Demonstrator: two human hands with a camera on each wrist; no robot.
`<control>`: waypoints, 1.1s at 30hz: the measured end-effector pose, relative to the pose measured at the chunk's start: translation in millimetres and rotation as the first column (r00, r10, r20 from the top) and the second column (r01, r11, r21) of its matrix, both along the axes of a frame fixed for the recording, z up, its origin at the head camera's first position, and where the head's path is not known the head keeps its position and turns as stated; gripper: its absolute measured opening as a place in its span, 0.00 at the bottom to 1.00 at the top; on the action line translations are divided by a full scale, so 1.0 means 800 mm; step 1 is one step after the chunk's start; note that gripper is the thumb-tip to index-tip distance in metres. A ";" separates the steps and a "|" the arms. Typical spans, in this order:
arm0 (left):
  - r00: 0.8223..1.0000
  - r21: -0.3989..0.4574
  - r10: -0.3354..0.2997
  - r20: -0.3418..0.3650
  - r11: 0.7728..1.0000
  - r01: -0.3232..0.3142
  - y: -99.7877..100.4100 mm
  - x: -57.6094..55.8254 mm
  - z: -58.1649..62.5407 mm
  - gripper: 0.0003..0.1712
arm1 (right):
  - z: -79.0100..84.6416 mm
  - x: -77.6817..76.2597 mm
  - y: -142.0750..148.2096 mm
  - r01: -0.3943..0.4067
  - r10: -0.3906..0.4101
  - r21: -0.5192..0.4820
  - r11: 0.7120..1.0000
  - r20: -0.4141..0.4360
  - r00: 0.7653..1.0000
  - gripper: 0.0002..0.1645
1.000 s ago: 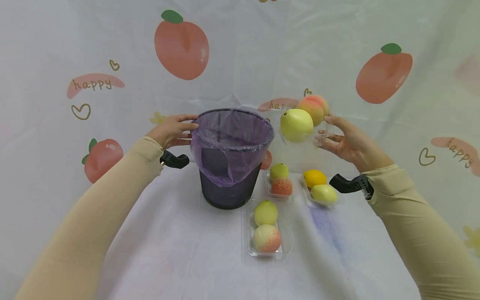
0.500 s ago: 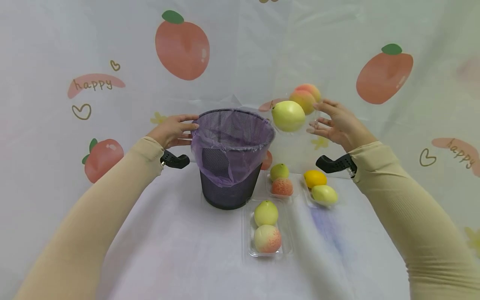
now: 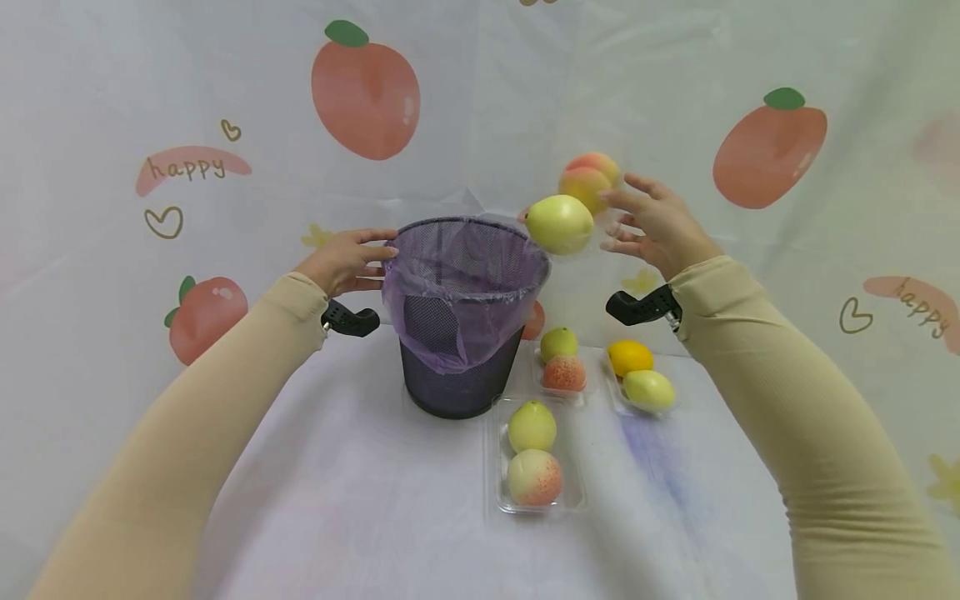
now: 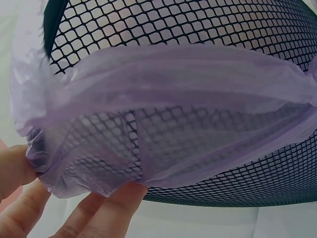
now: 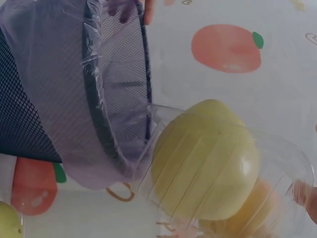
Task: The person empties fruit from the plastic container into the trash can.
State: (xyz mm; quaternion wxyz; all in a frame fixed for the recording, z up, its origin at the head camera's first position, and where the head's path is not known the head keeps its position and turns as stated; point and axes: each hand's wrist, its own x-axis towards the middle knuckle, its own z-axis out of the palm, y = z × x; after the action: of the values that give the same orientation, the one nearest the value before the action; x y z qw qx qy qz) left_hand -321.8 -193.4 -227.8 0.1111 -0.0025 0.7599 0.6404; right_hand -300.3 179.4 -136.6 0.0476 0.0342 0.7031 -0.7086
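My left hand (image 3: 343, 263) touches the left side of a black mesh wastebasket (image 3: 461, 392) with fairly straight fingers. A purple plastic bag (image 4: 198, 74) lines the basket and folds over its rim; in the left wrist view the fingertips (image 4: 130, 191) lie against it. My right hand (image 3: 651, 225) grips one end of a clear plastic tray (image 5: 292, 153) in the air, just right of the basket's rim. Inside that tray sit a large pale green fruit (image 3: 559, 224) and a pink-and-yellow peach (image 3: 589, 181). The tray's far end tilts toward the basket opening.
On the white cloth, a tray with a pear (image 3: 532, 427) and a whitish peach (image 3: 535, 477) stands in front. Behind it are a green pear (image 3: 558, 342) with a red peach (image 3: 564, 374). Further right lie an orange fruit (image 3: 630, 357) and a lemon (image 3: 648, 389).
My right hand has moved left and up with the fruit tray, bringing it close to the basket's right rim. The left hand and the basket stay in place.
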 end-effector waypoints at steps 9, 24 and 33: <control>1.000 -0.003 -0.002 0.001 1.000 0.002 0.000 0.001 0.001 0.33 | 0.003 -0.002 -0.018 0.029 -0.027 0.077 0.997 -0.033 0.999 0.46; 1.000 0.013 -0.012 0.001 1.000 0.012 0.002 0.002 0.002 0.33 | 0.012 -0.007 -0.038 0.045 -0.041 0.068 0.997 -0.056 0.998 0.44; 1.000 0.017 -0.018 0.008 1.000 0.018 0.002 0.002 0.003 0.33 | 0.011 -0.009 -0.046 0.044 -0.033 0.120 0.992 -0.088 0.996 0.44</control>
State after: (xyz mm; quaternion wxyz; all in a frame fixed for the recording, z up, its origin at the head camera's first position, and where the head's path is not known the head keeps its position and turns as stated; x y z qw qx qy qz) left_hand -320.5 -191.7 -225.1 0.1200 0.0026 0.7540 0.6458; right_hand -307.2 142.9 -128.2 0.0014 0.0201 0.7458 -0.6659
